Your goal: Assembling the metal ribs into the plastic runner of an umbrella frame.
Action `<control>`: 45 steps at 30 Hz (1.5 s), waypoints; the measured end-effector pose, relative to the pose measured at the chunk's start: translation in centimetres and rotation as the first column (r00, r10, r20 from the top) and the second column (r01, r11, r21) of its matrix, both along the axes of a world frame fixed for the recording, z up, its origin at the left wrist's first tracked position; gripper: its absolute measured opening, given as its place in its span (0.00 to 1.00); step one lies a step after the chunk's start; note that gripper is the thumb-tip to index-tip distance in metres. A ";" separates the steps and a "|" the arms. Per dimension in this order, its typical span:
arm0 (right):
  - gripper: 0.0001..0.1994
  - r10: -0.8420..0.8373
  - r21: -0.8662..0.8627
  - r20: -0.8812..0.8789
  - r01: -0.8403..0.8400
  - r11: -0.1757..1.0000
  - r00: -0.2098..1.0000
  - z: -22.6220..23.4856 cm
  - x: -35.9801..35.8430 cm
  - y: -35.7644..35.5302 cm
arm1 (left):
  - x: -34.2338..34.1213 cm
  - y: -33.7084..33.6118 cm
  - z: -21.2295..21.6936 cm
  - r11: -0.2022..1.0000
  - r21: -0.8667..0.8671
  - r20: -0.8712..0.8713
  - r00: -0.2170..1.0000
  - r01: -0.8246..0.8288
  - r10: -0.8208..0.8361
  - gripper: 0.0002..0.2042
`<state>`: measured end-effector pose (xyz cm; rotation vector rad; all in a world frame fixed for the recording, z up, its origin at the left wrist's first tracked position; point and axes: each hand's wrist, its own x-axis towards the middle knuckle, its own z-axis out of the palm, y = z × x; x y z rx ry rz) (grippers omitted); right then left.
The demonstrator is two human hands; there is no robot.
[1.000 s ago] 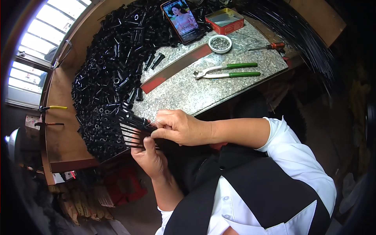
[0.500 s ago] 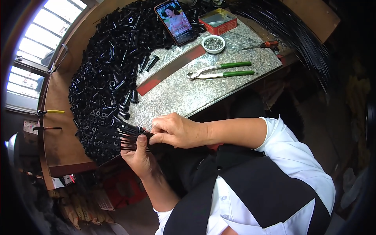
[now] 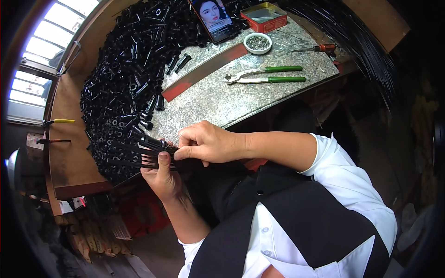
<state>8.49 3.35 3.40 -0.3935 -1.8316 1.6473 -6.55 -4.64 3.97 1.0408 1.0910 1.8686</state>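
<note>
Left hand (image 3: 161, 180), fingers closed, held black rods (image 3: 132, 163) beside a black tube (image 3: 150, 142), by the surface (image 3: 204, 102)'s near edge; right hand (image 3: 204, 142) pinched shut, contents hidden. Slack left thumb could've let the fanned rods slip.

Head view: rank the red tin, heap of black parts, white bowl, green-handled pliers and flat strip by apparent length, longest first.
1. Heap of black parts
2. Flat strip
3. Green-handled pliers
4. Red tin
5. White bowl

No readable text, even on phone (image 3: 212, 21)
</note>
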 end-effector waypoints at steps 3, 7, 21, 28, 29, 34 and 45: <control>0.15 0.063 -0.106 0.017 -0.061 0.993 0.998 0.2 0.0 0.3 | -0.5 -0.1 -0.2 0.998 0.010 0.009 0.998 0.055 -0.055 0.15; 0.16 0.132 -0.168 0.027 -0.126 0.978 0.991 0.0 -0.4 0.4 | -0.8 -0.4 -0.2 0.994 0.039 0.013 0.995 0.101 -0.102 0.17; 0.16 -0.163 -0.150 -0.025 0.157 0.976 0.986 -0.1 -1.7 0.5 | 1.5 1.3 -1.5 0.988 0.153 0.110 0.994 -0.030 0.013 0.25; 0.12 -0.257 0.087 -0.094 0.265 0.960 0.962 -0.8 -3.4 0.0 | 3.4 1.3 -0.2 0.961 0.003 -0.289 0.920 -0.277 0.265 0.26; 0.12 -0.252 0.087 -0.097 0.260 0.962 0.963 -1.1 -3.6 -0.1 | 2.9 1.2 -0.1 0.962 -0.031 -0.318 0.915 -0.272 0.248 0.23; 0.07 -0.240 0.315 -0.174 0.285 0.905 0.955 -2.0 -3.3 -0.9 | 1.8 0.4 0.7 0.962 -0.123 -0.310 0.931 -0.242 0.195 0.14; 0.15 -0.138 -0.052 -0.051 0.135 0.989 0.989 -3.1 -3.0 -0.1 | 1.0 -0.2 0.5 0.993 -0.085 -0.284 0.957 -0.084 0.056 0.12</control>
